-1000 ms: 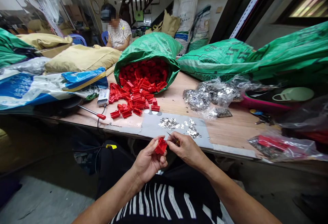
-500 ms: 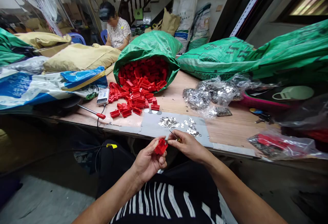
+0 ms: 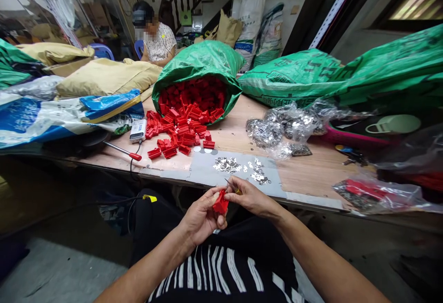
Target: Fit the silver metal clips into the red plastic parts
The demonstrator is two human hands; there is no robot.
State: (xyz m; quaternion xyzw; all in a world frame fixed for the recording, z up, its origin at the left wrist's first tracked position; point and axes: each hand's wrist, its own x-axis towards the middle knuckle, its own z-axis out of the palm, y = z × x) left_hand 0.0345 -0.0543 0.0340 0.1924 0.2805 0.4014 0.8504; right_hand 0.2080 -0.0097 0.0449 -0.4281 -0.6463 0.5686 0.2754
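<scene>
My left hand (image 3: pixel 204 213) is closed around a small red plastic part (image 3: pixel 220 203), held above my lap just off the table's front edge. Against that part, my right hand (image 3: pixel 249 195) has its fingers pinched on a thin pointed tool with a yellowish handle (image 3: pixel 237 191), its dark tip sticking up and left. Whether the right fingertips also hold a small metal piece cannot be made out. Beyond the hands, small flat metal pieces (image 3: pixel 227 165) lie in loose piles on a grey sheet (image 3: pixel 202 173). More red plastic parts (image 3: pixel 169 152) spill from an open green sack (image 3: pixel 204 58).
Clear bags of metal pieces (image 3: pixel 266 133) lie right of the grey sheet. A red-handled lever (image 3: pixel 134 156) and a white device with a cable (image 3: pixel 138 130) are at left. Full sacks (image 3: pixel 107 79) line the back, where another person (image 3: pixel 159 44) sits.
The red part has turned in my left hand and shifted slightly right. My right fingers have come closer, now touching it, with the tool still in them.
</scene>
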